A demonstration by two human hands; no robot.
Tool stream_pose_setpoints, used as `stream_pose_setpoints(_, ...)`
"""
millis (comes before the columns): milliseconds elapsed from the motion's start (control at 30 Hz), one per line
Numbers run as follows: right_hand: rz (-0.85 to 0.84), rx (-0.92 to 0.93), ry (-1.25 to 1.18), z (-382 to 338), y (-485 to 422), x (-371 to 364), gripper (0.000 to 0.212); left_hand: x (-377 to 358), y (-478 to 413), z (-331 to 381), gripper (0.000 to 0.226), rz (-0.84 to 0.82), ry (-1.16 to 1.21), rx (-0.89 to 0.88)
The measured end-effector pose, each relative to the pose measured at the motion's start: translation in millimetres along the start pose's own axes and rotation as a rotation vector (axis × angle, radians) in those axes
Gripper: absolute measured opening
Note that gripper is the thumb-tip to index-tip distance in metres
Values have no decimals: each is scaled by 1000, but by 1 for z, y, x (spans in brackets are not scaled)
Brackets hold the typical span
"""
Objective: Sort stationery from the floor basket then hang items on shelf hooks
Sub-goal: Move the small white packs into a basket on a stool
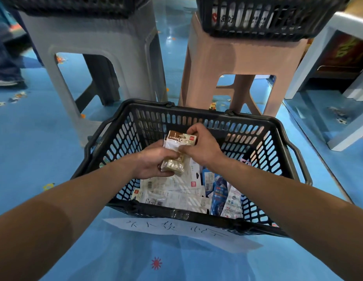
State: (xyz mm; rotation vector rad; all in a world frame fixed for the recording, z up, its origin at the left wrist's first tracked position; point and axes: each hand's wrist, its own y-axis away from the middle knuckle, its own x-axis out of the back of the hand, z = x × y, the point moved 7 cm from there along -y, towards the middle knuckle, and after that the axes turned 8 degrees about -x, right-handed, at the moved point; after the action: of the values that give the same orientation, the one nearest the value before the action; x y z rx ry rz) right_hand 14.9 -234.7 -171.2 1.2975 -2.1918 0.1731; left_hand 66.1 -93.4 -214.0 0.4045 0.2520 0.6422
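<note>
The left hand [151, 164] curls round a small bundle of packets [173, 166] from underneath, holding it up over the middle of the floor basket [286, 159]. Right against it, the right hand [200, 148] pinches the top packet [177, 139] of that bundle by its card header, thumb in front. Below them, inside the black basket, white packets [172, 191] lie flat on the left and blue packets [218, 192] stand tilted on the right. A handwritten paper label [176, 230] hangs from its near rim. The basket sits on the blue floor [34, 149], with a grey stool [91, 41] and a pink stool [243, 57] just behind, each carrying another basket.
</note>
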Motion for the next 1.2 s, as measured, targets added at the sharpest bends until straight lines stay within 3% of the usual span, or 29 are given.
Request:
stream_pose_setpoints(100,-45,-226,-159,19,4,-11,72,-1,-1,1,32,15,33,-32)
stream_pose_setpoints(167,-294,-390,-387,26,11,-31,51,-3,-1,2,33,-10,57,-34)
stream_pose_setpoints(233,-441,-436,-513,26,14,-39,35,-7,-3,3,33,-49,52,-23)
stream_pose_setpoints(433,-460,-472,-594,44,-1,-37,38,-5,-12,3,32,-95,-183,35)
stream_pose_setpoints(533,-409,-481,-524,62,-14,-34,52,11,-15,-8,41,-160,-424,196)
stream_pose_setpoints(633,-430,-511,-467,75,-18,-30,42,43,-19,-34,42,-210,-906,393)
stream_pose_setpoints(700,-442,-529,-436,81,-20,-30,45,68,-20,-57,60,-202,-1153,576)
stream_pose_setpoints(767,-468,-545,-402,85,-22,-35,54,84,-17,-81,80,-227,-1253,777)
stream_pose_setpoints(833,-509,-557,-370,88,-23,-42,57,89,-14,-95,74,-262,-1312,876)
stream_pose_setpoints(967,-550,-559,-341,89,-20,-54,52,78,-11,-99,43,-301,-1355,848)
stream_pose_setpoints(1067,-563,-552,-323,90,-20,-58,49,75,-19,-93,40,-124,-1167,679)
stream_pose_setpoints(1133,-575,-545,-318,88,-18,-58,50,72,-20,-86,41,-63,-1125,686)
stream_pose_setpoints(1200,-572,-536,-308,87,-18,-54,50,65,-14,-73,36,-26,-1232,756)
